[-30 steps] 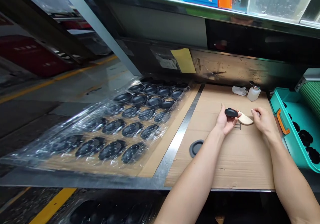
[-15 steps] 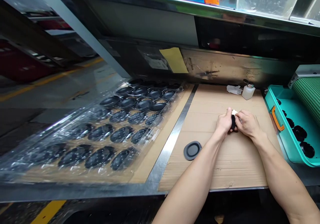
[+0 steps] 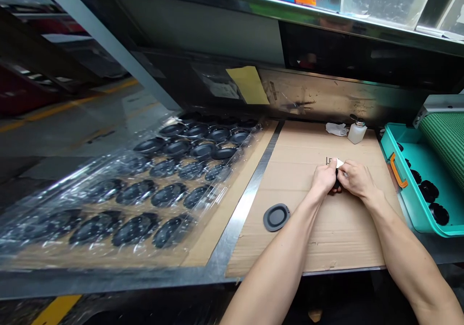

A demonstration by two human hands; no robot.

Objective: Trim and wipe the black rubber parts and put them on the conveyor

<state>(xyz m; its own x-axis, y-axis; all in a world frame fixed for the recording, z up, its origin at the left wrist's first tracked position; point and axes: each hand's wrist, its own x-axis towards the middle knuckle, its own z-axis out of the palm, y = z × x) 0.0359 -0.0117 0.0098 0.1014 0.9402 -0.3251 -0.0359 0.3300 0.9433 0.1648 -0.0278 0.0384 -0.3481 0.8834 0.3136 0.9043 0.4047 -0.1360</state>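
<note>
Black part point(image 3: 337, 179) sits between curled left hand point(image 3: 324, 177) and right hand point(image 3: 357, 180).

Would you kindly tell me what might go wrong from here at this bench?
The black part is mostly hidden between the left hand and the right hand, so it could slip from their grip. The grey oval part lies on the cardboard close beside the left forearm, which might brush it. The whitish bottle appears to have its cap flipped up, so a knock might spill any contents.
</note>
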